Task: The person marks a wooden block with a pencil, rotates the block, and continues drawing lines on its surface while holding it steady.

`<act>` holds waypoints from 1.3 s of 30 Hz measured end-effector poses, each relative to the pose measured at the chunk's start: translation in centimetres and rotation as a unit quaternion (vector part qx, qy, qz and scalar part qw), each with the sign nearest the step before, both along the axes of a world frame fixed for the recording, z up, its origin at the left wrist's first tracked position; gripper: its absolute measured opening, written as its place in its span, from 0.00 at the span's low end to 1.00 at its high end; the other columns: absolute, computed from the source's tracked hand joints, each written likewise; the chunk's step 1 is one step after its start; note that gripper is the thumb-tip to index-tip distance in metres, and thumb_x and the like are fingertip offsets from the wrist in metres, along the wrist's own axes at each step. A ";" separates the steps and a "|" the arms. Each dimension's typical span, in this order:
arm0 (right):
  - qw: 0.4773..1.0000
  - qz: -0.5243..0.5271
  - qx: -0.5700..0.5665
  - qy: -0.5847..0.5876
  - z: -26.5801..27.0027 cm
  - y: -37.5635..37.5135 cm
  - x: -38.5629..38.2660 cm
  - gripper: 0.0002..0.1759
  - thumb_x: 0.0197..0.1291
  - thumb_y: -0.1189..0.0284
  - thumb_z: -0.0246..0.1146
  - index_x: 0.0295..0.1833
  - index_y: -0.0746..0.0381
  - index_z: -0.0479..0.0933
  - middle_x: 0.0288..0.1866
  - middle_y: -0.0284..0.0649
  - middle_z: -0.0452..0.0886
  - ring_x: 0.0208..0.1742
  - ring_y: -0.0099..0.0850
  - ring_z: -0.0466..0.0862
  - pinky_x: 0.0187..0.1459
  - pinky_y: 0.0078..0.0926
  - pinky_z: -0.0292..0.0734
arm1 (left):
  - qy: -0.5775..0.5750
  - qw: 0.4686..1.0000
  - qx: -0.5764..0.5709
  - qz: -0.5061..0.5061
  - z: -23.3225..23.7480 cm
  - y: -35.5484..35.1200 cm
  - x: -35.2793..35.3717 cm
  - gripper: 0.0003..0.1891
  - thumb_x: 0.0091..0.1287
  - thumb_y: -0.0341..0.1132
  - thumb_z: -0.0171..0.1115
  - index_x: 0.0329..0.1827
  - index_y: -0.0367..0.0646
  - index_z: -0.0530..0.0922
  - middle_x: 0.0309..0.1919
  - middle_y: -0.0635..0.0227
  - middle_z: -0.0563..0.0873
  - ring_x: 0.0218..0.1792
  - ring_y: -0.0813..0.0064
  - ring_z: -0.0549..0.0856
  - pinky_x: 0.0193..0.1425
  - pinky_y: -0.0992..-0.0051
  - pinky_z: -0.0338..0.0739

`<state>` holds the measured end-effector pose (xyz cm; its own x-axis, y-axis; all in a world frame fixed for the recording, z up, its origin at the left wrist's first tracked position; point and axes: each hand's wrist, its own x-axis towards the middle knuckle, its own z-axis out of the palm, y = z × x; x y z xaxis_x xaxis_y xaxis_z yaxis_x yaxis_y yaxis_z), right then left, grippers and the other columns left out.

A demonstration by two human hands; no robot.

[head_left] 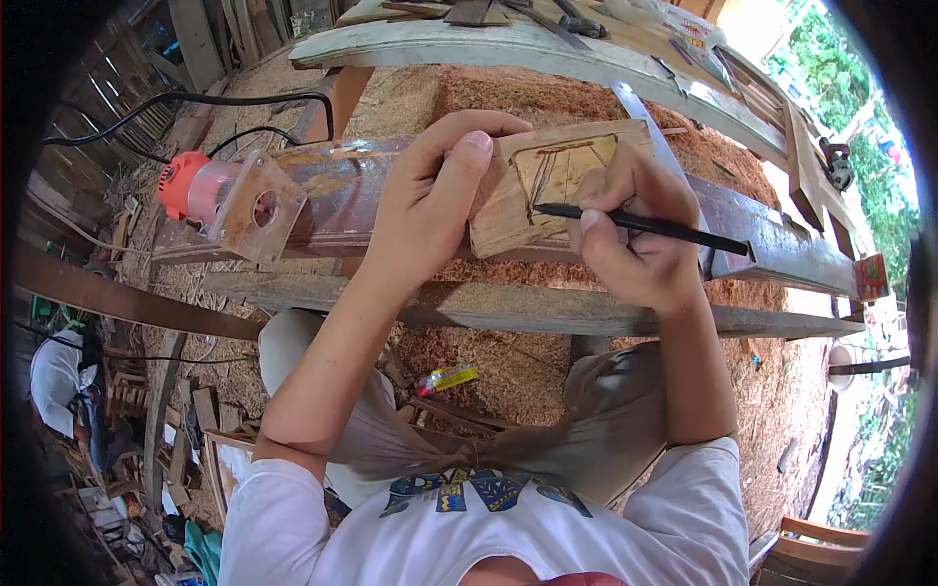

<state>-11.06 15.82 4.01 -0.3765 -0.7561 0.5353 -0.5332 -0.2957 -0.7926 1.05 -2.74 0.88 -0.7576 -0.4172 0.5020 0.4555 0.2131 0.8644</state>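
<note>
A small flat wooden board (pixel 503 220) with a dark outlined shape on its face is tilted above the beam. My left hand (pixel 440 186) grips its left edge, thumb on the near side and fingers mostly hidden behind. Between the thumb and fingers of my right hand (pixel 640 230) is a long black pen-like tool (pixel 684 232). Its tip touches or hovers just over the lower left part of the outline; which of the two I cannot tell.
An orange power tool with a clear base (pixel 210 190) lies on the beam (pixel 337 200) at left, its black cable (pixel 195 97) looping behind. A whitish plank (pixel 469 49) crosses the far side. A yellow tube (pixel 449 379) lies on the sawdust below.
</note>
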 end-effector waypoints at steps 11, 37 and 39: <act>0.999 -0.030 -0.029 -0.025 -0.1 -0.3 -0.1 0.10 0.56 0.82 0.67 0.34 0.62 0.71 0.29 0.33 0.77 0.30 0.22 0.77 0.35 0.23 0.73 | -0.010 1.000 -0.011 0.007 0.3 0.0 0.3 0.18 0.85 0.39 0.51 0.58 0.36 0.86 0.50 0.66 0.90 0.53 0.78 0.84 0.62 0.74 0.78; 0.993 -0.082 -0.057 -0.065 0.4 -1.2 0.0 0.09 0.62 0.86 0.63 0.36 0.62 0.71 0.32 0.31 0.74 0.29 0.16 0.73 0.30 0.18 0.64 | -0.077 0.997 -0.018 0.018 0.6 0.1 0.7 0.23 0.85 0.45 0.49 0.62 0.34 0.84 0.56 0.63 0.89 0.57 0.76 0.84 0.66 0.73 0.76; 0.996 -0.070 -0.059 -0.008 -0.3 -0.9 -0.8 0.09 0.62 0.85 0.63 0.36 0.63 0.71 0.32 0.30 0.73 0.30 0.15 0.72 0.30 0.17 0.63 | -0.066 0.997 -0.026 0.021 0.5 0.1 0.6 0.23 0.85 0.44 0.49 0.62 0.33 0.85 0.56 0.63 0.90 0.58 0.76 0.84 0.67 0.73 0.76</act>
